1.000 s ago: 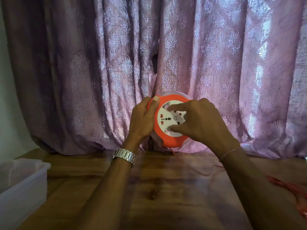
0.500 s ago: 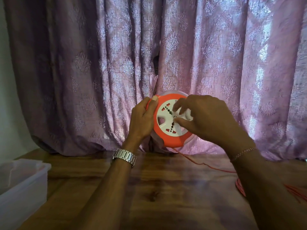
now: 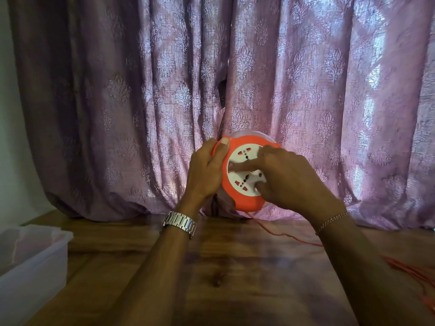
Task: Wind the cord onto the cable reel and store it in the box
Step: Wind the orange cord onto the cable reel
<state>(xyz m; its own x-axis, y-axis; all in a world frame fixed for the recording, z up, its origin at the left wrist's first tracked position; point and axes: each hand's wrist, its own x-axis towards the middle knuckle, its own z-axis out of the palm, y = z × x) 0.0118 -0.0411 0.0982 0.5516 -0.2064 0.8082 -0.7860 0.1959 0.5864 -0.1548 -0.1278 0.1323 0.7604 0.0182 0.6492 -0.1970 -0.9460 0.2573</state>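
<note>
Head view: the fingers [image 3: 244,166] of the right hand [image 3: 289,182] are pressed onto the white socket face of the cable reel [image 3: 243,198], 1 fingertip laid across its middle and another at its lower right. The left hand [image 3: 206,171] is clamped on the reel's orange rim, thumb on top. The reel is held upright above the far edge of the table [image 3: 211,278], before the curtain [image 3: 164,90]. The winding step is judged to be in hand: much orange cord [image 3: 294,238] lies loose toward the table's right edge. Further turns of the white face are called for next. The box [image 3: 35,255] waits at the left edge.
</note>
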